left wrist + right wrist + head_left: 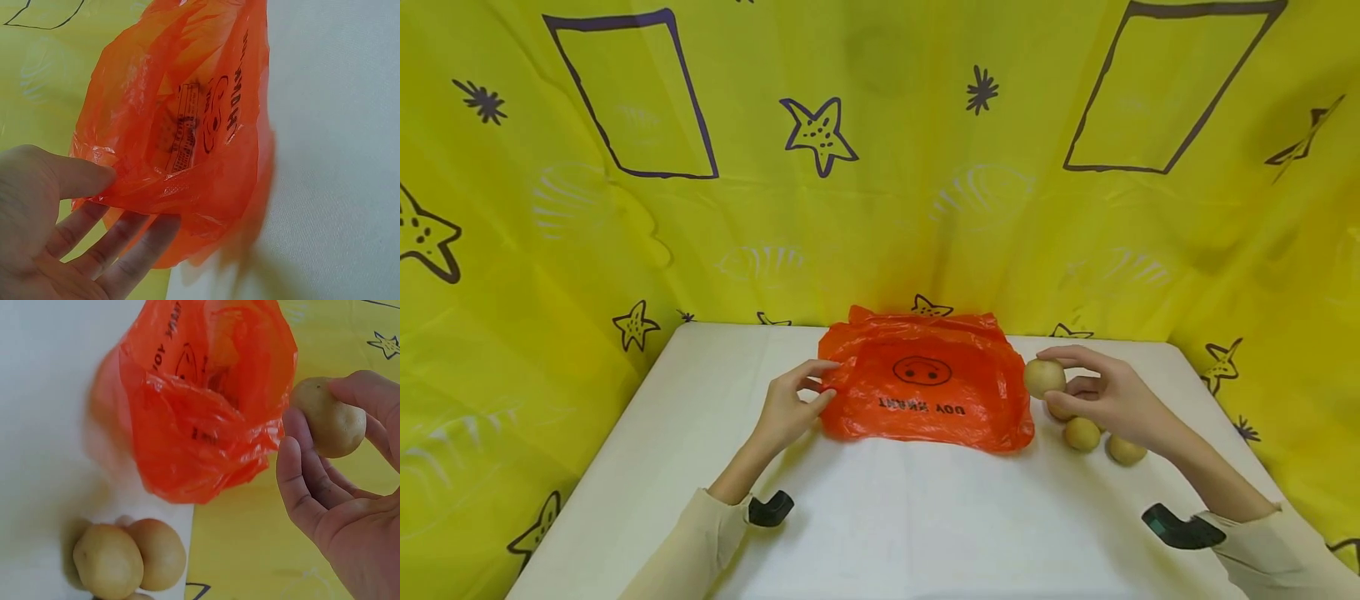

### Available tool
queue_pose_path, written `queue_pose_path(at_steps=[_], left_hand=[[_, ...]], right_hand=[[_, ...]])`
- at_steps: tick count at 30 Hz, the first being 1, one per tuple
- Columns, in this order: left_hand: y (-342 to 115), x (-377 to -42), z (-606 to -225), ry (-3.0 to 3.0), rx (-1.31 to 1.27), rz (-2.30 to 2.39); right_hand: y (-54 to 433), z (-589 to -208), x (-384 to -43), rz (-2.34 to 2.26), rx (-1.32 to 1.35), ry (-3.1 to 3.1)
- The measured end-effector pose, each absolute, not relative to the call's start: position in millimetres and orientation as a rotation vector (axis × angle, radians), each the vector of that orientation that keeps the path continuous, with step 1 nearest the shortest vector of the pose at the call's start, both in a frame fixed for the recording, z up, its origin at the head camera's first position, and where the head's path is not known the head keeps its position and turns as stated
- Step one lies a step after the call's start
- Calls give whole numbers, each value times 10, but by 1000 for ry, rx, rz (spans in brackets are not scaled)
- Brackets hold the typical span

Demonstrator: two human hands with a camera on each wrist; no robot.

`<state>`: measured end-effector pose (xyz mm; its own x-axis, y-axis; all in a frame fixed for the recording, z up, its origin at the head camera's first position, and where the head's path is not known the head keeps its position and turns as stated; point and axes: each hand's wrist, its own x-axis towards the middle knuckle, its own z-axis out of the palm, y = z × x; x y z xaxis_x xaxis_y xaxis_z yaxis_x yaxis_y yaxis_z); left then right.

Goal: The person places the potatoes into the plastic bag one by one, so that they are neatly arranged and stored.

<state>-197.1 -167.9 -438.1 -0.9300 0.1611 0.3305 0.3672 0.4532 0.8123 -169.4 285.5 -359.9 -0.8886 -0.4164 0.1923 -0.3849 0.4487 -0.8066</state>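
Observation:
A red plastic bag (958, 367) with dark print lies mouth open on the white table. My left hand (793, 404) pinches its left edge between thumb and fingers, and the left wrist view shows the thumb on the rim of the bag (231, 169) with fingers beneath. Beside the bag's right edge, my right hand (1112, 396) holds a small round potato (1043, 378) in its fingertips. The right wrist view shows this potato (328, 419) pale brown with a dark speck, up near the bag's opening. Under that hand, more potatoes (1082, 435) sit on the table, partly covered by the fingers.
The white table (917, 517) meets a yellow curtain (880, 217) printed with stars and shells at its back and sides. Dark straps (1183, 529) circle both sleeved wrists. Two potatoes (109, 561) touch each other at the bottom of the right wrist view.

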Motion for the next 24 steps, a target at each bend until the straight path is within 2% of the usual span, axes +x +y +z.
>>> queue_pose_path(at_steps=[24], left_hand=[[-1656,-1957,-4398,-2446,-486,-1477]], right_hand=[[2017,-3742,-1909,-1585,-888,2462]])
